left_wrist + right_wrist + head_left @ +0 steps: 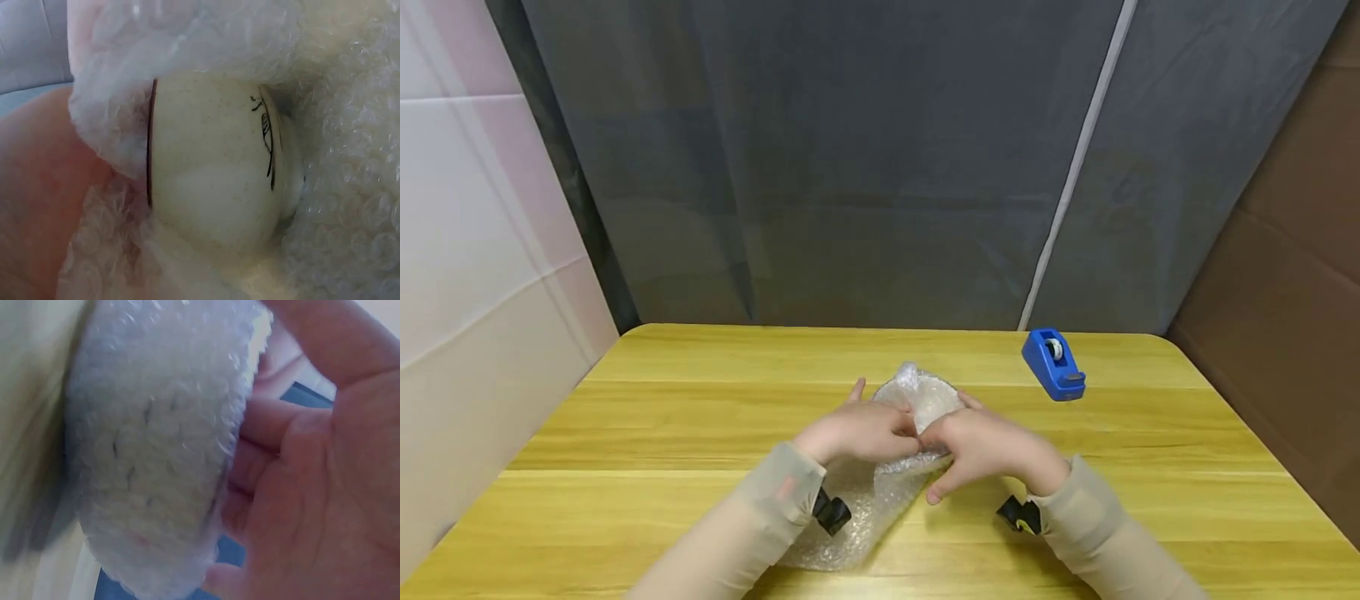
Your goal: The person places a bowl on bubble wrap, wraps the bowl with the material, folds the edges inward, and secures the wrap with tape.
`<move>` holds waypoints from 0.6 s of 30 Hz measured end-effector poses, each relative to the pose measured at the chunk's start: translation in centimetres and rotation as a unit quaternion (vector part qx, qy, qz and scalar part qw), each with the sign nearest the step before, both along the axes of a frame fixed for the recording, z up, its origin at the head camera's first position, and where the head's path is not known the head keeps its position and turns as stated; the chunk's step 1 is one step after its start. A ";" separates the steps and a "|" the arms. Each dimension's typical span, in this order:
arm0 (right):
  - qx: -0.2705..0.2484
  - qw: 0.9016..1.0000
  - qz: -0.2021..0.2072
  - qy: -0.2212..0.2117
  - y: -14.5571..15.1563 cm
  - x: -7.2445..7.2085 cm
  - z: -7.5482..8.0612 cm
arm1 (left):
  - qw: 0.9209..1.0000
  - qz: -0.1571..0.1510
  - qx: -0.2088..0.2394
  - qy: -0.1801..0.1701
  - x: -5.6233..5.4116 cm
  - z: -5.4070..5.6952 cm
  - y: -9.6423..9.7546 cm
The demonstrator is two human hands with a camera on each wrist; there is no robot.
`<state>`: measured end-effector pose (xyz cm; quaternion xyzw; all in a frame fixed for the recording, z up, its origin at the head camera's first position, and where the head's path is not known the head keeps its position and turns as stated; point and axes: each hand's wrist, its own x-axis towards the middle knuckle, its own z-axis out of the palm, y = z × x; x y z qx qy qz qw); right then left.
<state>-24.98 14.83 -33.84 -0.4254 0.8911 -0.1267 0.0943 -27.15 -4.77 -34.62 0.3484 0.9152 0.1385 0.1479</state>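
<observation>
A pale ceramic bowl (212, 150) with a dark rim and black painted strokes lies in clear bubble wrap (842, 533) on the table. My left hand (865, 429) grips gathered wrap at the bowl's mouth, its fingers partly hidden in the folds. From the other side, my right hand (988, 442) has its fingers curled at the rim, holding wrap there, while its thumb sticks out toward the near side. The painted marks show through the bubble wrap (162, 381) in the right wrist view. A loose tail of wrap stretches under the left forearm.
A blue tape dispenser (1052, 364) with a roll in it stands at the back right of the wooden table (662, 417). Behind the far edge hangs a dark grey curtain (865, 167). Black wrist cameras stick out under both wrists, close over the tabletop.
</observation>
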 end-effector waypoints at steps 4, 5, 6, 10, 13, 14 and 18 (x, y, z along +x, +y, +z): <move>0.028 0.999 -0.032 0.025 -0.5 0.3 -0.9 | 0.997 -0.041 0.042 -0.051 -0.6 0.1 -0.6; 0.030 0.998 -0.036 0.030 -0.6 0.3 -1.1 | 0.995 -0.049 0.055 -0.069 -0.6 0.3 -0.9; 0.032 0.998 -0.040 0.034 -0.6 0.3 -1.2 | 0.992 -0.055 0.066 -0.087 -0.6 0.6 -1.3; 0.032 0.998 -0.040 0.034 -0.8 0.2 -1.4 | 0.987 -0.060 0.094 -0.114 -0.2 2.3 -3.3; 0.024 0.999 -0.041 0.021 -0.6 -0.1 -1.4 | 0.991 -0.066 0.094 -0.064 0.2 3.4 -5.4; 0.021 0.999 -0.040 0.014 -0.4 -0.2 -1.4 | 0.993 -0.066 0.091 -0.039 0.3 3.6 -6.1; -0.005 0.999 -0.034 -0.018 0.3 -0.7 -1.2 | 0.993 -0.060 0.048 0.089 0.8 3.2 -9.1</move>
